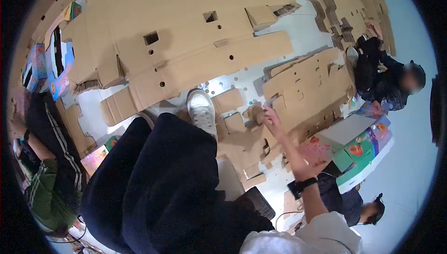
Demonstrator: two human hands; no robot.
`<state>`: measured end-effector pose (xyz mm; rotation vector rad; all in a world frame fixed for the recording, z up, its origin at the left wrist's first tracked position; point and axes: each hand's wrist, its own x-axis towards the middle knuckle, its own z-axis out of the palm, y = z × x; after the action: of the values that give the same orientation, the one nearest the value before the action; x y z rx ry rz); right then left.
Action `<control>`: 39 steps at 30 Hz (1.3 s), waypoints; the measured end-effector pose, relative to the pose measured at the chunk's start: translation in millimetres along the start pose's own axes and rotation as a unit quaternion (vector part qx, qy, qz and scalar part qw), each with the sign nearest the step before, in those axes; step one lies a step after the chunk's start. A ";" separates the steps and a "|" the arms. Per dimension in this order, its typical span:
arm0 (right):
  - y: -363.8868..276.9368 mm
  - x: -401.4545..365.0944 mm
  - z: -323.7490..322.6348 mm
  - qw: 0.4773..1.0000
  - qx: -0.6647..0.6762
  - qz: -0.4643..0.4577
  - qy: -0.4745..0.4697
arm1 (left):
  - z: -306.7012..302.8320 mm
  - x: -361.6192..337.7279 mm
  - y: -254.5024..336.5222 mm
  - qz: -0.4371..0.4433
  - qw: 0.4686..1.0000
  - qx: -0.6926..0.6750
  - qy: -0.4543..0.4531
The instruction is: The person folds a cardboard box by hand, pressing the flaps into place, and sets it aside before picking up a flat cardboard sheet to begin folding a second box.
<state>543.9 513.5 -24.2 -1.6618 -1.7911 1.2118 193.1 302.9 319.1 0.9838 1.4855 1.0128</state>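
Note:
My right hand (273, 121), with a black watch (301, 187) on its wrist, reaches forward over the floor. Its fingers are partly spread, and nothing shows between them. Just left of the fingertips is a small brown cardboard piece (254, 114). A stack of flat die-cut cardboard sheets (309, 84) lies beyond the hand, to its right. Cardboard scraps (235, 123) lie between the hand and my white shoe (201, 110). My left hand is out of view.
Large cardboard sheets (186, 3) with punched holes spread across the floor ahead. At the right edge stands a printed floral box (356, 150) near two people in dark clothes (347, 203). Someone in a green top (49, 193) sits at the left, near colourful boxes (60, 65).

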 end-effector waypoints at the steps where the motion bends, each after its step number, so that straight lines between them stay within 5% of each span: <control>1: 5.9 -12.4 2.0 1.000 0.003 -0.001 0.001 | 0.3 -0.3 1.5 0.000 1.000 0.001 -0.001; 3: 23.0 -46.3 9.4 0.970 0.116 0.178 0.122 | 0.5 -1.1 3.2 0.001 1.000 0.006 -0.002; 5: 57.3 -93.2 18.7 0.876 0.282 0.346 0.180 | 1.6 -2.7 3.6 0.002 1.000 0.008 -0.005; 6: 65.8 -110.7 25.2 0.875 0.283 0.347 0.182 | 2.3 -3.5 3.7 0.000 1.000 0.010 -0.007; 8: 76.8 -135.5 43.2 0.701 0.520 0.438 0.215 | 3.5 -4.1 4.8 0.001 1.000 0.015 -0.009; 9: 98.7 -142.7 50.1 0.700 0.522 0.439 0.214 | 4.9 -5.4 6.3 0.000 1.000 0.018 -0.008; 11: 144.4 -151.0 57.2 0.665 0.673 0.254 0.200 | 7.0 -7.6 10.1 0.000 1.000 0.024 -0.008; 12: 145.6 -150.8 53.4 0.662 0.677 0.253 0.199 | 8.3 -8.0 11.5 0.002 1.000 0.028 -0.008; 14: 134.9 -142.1 43.9 0.603 0.629 0.296 0.392 | 11.5 -10.8 15.5 0.002 0.999 0.035 -0.007; 16: 94.6 -117.0 39.2 0.642 0.546 0.312 0.439 | 15.9 -13.1 20.1 0.004 0.999 0.042 -0.004; 18: 101.5 -109.7 36.7 0.540 0.649 0.236 0.481 | 19.8 -15.4 25.9 0.005 0.999 0.049 -0.002; 21: 83.0 -98.6 22.2 0.606 0.615 0.310 0.398 | 26.8 -21.4 35.4 0.005 0.998 0.062 -0.001; 25: 127.7 -109.2 -1.4 0.604 0.608 0.289 0.426 | 36.8 -29.9 43.1 -0.024 0.998 0.062 0.020; 27: 146.9 -127.7 -24.0 0.578 0.752 0.162 0.273 | 34.7 -30.5 35.1 0.006 0.998 0.054 0.017; 34: 142.4 -82.4 20.2 0.574 0.755 0.173 0.264 | 36.6 -30.2 45.2 -0.004 0.995 0.091 0.039; 36: 142.4 -59.1 24.5 0.534 0.705 0.297 0.359 | 36.3 -29.6 47.5 -0.048 0.997 0.064 0.024; 39: 150.9 -68.5 19.8 0.598 0.700 0.250 0.300 | 38.6 -29.8 44.4 -0.026 0.997 0.066 0.041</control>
<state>631.0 429.1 -138.7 -1.1563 0.3007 1.3376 238.1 292.1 366.1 1.0015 1.6539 0.9373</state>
